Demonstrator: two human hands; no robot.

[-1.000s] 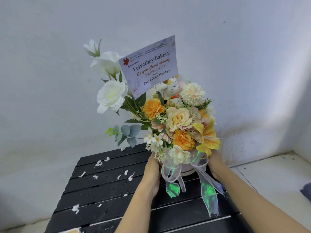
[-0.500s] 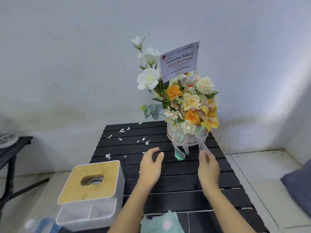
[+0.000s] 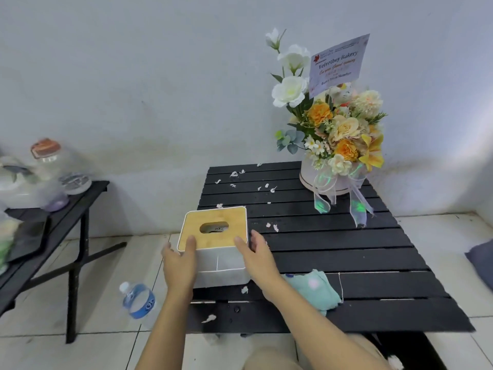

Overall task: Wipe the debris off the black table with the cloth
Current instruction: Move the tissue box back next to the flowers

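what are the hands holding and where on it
The left hand and right hand grip the tissue box by its near corners, thumbs on top.

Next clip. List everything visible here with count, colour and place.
black table: one, black slats, centre.
debris: many flakes, white, scattered over the table, mostly far left.
cloth: one, teal, crumpled near the table's front edge.
tissue box: one, white with wooden lid, table's left side.
flower arrangement: one, white, orange and yellow, table's far right corner.
card: one, pale, above the arrangement.
water bottle: one, clear with blue label, left of the table.
side table: one, black, far left, bearing blurred jars.
cushion: one, grey, right edge.
hands: two; left hand and right hand hold the tissue box's sides.
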